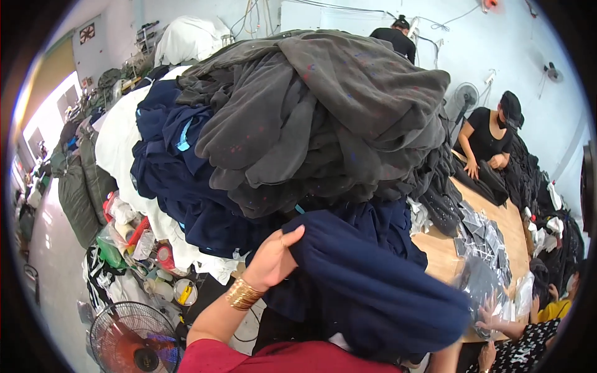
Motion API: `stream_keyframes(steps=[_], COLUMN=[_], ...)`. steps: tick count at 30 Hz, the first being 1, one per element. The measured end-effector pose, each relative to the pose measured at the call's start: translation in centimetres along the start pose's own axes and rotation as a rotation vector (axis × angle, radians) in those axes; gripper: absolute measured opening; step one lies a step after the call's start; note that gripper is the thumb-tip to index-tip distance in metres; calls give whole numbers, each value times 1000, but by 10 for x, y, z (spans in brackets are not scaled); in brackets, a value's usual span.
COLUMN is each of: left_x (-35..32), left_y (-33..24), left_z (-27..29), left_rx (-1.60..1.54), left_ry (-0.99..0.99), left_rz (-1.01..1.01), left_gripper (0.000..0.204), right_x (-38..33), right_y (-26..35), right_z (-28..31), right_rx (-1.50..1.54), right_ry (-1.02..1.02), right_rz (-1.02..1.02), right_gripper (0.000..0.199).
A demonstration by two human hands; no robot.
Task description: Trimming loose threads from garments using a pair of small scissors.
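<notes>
A dark navy cloth garment (367, 273) is stretched out in front of me, its right side smeared by motion. My left hand (275, 256), with a ring and a stack of gold bangles at the wrist, is closed on the garment's upper left edge. Of my right arm only the forearm (445, 359) shows at the lower edge. The cloth hides my right hand and its fingers. Right behind the garment rises a tall heap of dark grey speckled cloth (323, 112) lying over navy cloth (180, 180).
At lower left stand a fan (134, 342) and a clutter of bags and tubs. On the right, a wooden table (513, 230) bears grey packets (482, 239) and clear plastic bags. One co-worker (488, 133) handles dark cloth there; others' hands (488, 316) reach in at lower right.
</notes>
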State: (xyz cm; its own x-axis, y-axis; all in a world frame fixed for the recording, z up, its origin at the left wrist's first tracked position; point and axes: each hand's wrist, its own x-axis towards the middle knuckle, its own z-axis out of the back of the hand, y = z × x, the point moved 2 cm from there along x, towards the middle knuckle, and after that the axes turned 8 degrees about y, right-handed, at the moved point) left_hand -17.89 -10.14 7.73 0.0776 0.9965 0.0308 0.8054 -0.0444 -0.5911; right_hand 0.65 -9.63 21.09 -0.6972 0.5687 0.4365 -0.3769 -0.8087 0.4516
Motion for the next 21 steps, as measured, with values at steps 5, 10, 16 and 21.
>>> stream_keyframes(steps=[5, 10, 16, 21], left_x=[-51, -97, -136, -55], left_y=[-38, -111, -134, -280], left_z=[3, 2, -32, -43], left_rx=[342, 86, 345, 1374], left_ry=[167, 74, -241, -381], left_rz=[-186, -843, -1279, -767], left_gripper=[27, 22, 34, 17], right_x=[-168, -246, -183, -181], right_y=[-85, -131, -78, -105], right_z=[63, 114, 106, 96], right_rx=[83, 76, 997, 686], right_ry=[94, 111, -305, -341], right_rz=[34, 20, -147, -631], right_gripper=[21, 21, 21, 16])
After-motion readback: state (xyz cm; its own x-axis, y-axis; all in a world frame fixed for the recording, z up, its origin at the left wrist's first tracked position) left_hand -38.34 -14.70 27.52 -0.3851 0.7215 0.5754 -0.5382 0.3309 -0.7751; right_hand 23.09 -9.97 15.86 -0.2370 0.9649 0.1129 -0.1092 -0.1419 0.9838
